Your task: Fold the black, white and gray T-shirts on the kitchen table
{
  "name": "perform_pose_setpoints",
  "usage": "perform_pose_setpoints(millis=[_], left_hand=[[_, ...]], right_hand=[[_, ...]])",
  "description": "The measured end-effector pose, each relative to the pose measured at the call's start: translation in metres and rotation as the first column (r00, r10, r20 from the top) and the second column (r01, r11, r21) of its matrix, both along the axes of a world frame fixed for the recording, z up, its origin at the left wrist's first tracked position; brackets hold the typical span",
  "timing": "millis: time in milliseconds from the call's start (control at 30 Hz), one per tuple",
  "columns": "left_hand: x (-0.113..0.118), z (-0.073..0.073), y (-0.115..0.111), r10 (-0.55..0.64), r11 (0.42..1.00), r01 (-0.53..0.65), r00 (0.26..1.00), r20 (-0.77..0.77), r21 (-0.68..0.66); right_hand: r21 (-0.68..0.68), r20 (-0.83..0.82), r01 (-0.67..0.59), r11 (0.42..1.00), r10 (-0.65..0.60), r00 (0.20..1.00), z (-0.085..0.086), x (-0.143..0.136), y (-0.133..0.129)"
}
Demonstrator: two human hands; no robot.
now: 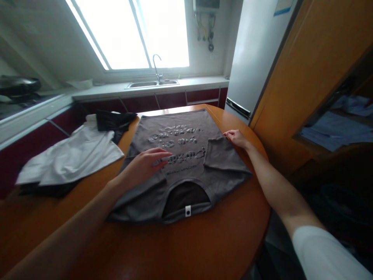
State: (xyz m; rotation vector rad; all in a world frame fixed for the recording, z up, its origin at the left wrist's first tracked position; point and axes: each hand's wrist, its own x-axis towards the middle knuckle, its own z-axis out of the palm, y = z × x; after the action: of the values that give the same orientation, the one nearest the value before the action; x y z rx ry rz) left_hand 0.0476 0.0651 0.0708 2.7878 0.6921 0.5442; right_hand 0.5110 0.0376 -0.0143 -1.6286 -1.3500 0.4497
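A dark grey T-shirt (180, 128) lies spread on the wooden table (186, 249), its neckline towards me and raised lettering facing up. One sleeve (224, 153) is folded inward over the chest on the right. Over the left part of the shirt is my left hand (145, 165), fingers stretched out and holding nothing; whether it touches the cloth I cannot tell. At the shirt's right side edge, just beyond the folded sleeve, my right hand (236, 138) has its fingers closed on the fabric. A small white label (188, 211) shows inside the collar.
A pile of white and black clothes (78, 155) lies on the table's left side. Beyond the table runs a counter with a sink (151, 83) and tap under a bright window. A fridge (256, 54) stands at the back right, and a pan (19, 83) sits far left.
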Motion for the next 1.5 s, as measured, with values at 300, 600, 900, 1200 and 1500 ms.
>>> perform_pose_setpoints(millis=[300, 600, 900, 1200, 1500], left_hand=[[0.121, -0.033, -0.025, -0.255, 0.929, 0.303, 0.941, -0.224, 0.212], [0.125, -0.021, -0.019, -0.26, 0.816, 0.329, 0.943, -0.207, 0.476], [0.12, -0.024, -0.011, -0.294, 0.944, 0.317, 0.935, -0.199, 0.093], [0.208, -0.047, 0.066, 0.25, 0.953, -0.263, 0.963, -0.099, -0.148], [0.225, -0.062, 0.086, 0.337, 0.929, -0.338, 0.941, -0.03, -0.155]], right_hand=[[0.131, -0.057, -0.035, 0.991, 0.043, 0.997, 0.003, -0.005, -0.007], [0.003, -0.076, -0.098, 0.995, 0.098, 0.992, -0.012, -0.006, 0.006], [0.01, 0.019, -0.09, 0.996, 0.089, 0.996, -0.02, -0.004, 0.013], [-0.001, 0.053, -0.072, 0.997, 0.072, 0.996, -0.017, -0.007, 0.012], [-0.054, 0.093, -0.084, 0.995, 0.089, 0.992, -0.017, -0.007, 0.011]])
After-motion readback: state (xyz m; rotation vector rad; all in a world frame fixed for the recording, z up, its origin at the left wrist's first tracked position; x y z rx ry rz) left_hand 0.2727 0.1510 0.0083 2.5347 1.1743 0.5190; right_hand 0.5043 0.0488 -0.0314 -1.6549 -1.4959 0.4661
